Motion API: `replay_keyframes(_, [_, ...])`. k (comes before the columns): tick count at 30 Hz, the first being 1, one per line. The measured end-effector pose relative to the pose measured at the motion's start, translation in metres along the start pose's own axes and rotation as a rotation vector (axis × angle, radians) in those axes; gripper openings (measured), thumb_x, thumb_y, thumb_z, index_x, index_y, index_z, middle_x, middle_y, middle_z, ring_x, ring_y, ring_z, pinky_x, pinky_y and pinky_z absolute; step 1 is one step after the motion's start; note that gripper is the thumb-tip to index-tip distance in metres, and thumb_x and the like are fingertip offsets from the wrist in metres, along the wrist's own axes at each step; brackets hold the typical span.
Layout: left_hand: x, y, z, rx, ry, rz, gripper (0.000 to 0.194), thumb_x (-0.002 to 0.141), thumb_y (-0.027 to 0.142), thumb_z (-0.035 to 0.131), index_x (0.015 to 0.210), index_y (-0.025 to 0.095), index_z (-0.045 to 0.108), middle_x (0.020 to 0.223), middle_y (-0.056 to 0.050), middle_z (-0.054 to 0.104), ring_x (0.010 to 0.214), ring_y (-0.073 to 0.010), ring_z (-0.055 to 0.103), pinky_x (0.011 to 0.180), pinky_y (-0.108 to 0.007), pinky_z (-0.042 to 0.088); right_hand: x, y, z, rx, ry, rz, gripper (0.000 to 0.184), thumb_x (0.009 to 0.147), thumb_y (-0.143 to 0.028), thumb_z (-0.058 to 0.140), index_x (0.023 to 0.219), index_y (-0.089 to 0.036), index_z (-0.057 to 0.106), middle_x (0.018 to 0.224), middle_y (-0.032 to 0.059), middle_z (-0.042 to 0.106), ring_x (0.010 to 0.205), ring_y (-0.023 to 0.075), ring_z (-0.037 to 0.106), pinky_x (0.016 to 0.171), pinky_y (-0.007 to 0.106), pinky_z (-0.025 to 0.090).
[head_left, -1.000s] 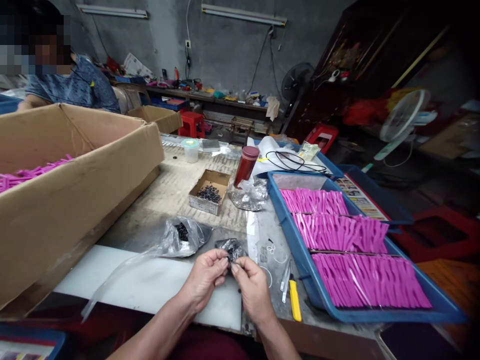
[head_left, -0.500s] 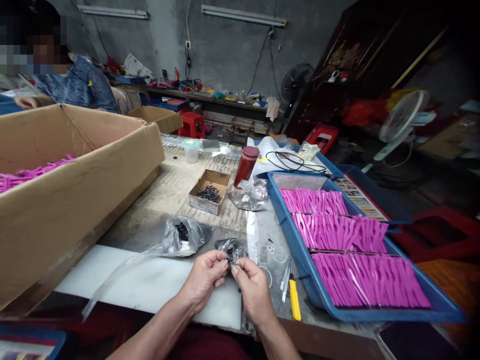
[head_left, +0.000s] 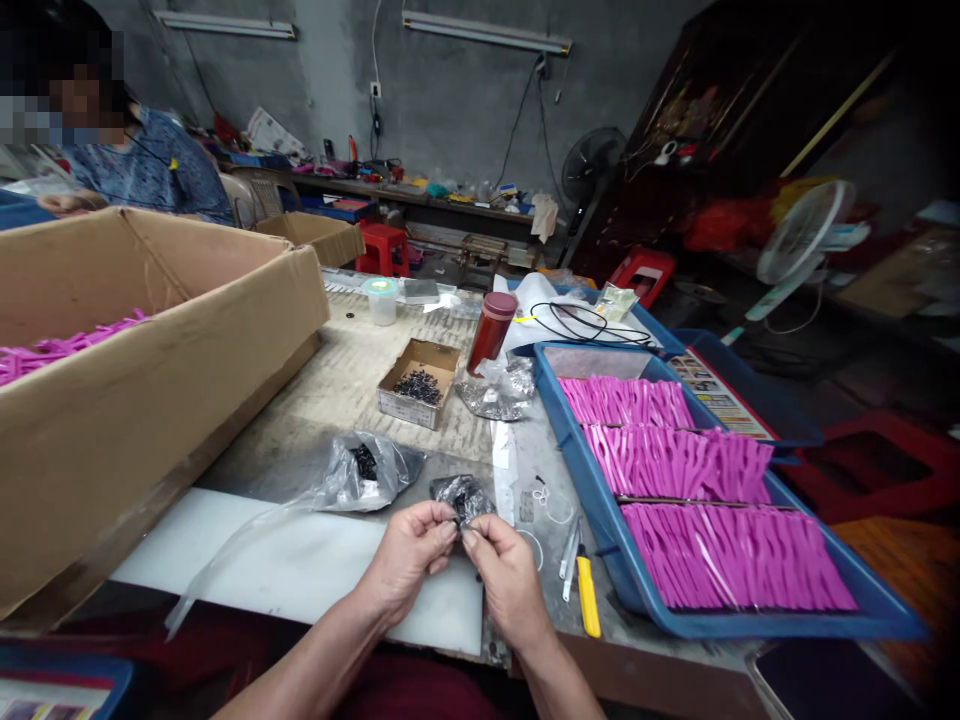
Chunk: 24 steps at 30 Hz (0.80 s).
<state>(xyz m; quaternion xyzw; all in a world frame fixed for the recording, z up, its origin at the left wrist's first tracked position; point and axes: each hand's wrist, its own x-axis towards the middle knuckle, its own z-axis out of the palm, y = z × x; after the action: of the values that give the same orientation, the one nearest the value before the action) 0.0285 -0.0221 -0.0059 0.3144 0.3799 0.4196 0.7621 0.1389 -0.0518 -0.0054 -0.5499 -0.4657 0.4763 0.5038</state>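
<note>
My left hand (head_left: 409, 560) and my right hand (head_left: 506, 580) meet over the white board (head_left: 300, 570) at the table's near edge. Both pinch the neck of a small clear plastic bag (head_left: 463, 496) filled with tiny black parts. The fingertips touch each other at the bag's lower end. A larger crumpled plastic bag (head_left: 364, 472) with black parts lies just left of it. A blue tray (head_left: 600, 510) holding rows of pink plastic pieces (head_left: 679, 462) stands to my right.
A big cardboard box (head_left: 150, 380) with pink pieces fills the left side. A small carton of black parts (head_left: 418, 384), a dark red cup (head_left: 491, 330) and a yellow-handled knife (head_left: 587, 595) lie on the table. Another person (head_left: 127, 160) sits at far left.
My hands stay almost still on the small bag. The person at far left has shifted slightly.
</note>
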Motion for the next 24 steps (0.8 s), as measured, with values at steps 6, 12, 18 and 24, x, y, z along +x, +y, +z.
replay_keyframes(6, [-0.0003,-0.0017,-0.0015,0.069,-0.004,0.003,0.021,0.057,0.027,0.065,0.065,0.012,0.053,0.047,0.006,0.041,0.039,-0.0029,0.029,0.037,-0.016,0.02,0.0015,-0.0035,-0.0055,-0.037,-0.061,0.011,0.015,0.071,-0.026,0.047,0.059,-0.016,0.047,0.053,-0.0047,0.038,0.05,0.0084,0.035,0.047,0.019,0.031])
replay_keyframes(12, [-0.0013,-0.0022,-0.0026,0.112,-0.017,0.007,0.017,0.059,0.025,0.063,0.064,0.011,0.053,0.046,0.006,0.041,0.038,-0.0026,0.028,0.038,-0.017,0.019,0.0043,-0.0058,-0.0089,-0.009,-0.119,0.041,0.016,0.069,-0.026,0.05,0.058,-0.016,0.047,0.052,-0.0054,0.038,0.049,0.0076,0.033,0.045,0.018,0.029])
replay_keyframes(18, [-0.0012,0.0012,-0.0019,0.165,0.005,0.021,0.017,0.059,0.025,0.062,0.062,0.011,0.054,0.043,0.006,0.038,0.038,-0.0032,0.027,0.038,-0.017,0.019,0.0064,-0.0076,-0.0094,0.009,-0.12,0.053,0.017,0.067,-0.027,0.053,0.056,-0.015,0.048,0.05,-0.0059,0.039,0.048,0.0073,0.034,0.044,0.018,0.029])
replay_keyframes(24, [-0.0002,0.0012,-0.0019,0.174,0.02,0.027,0.018,0.057,0.026,0.063,0.064,0.012,0.055,0.045,0.006,0.041,0.039,-0.0035,0.028,0.038,-0.017,0.02,0.0089,-0.0066,-0.0068,-0.003,-0.114,0.061,0.02,0.067,-0.032,0.053,0.056,-0.016,0.048,0.05,-0.0054,0.04,0.048,0.008,0.036,0.045,0.019,0.03])
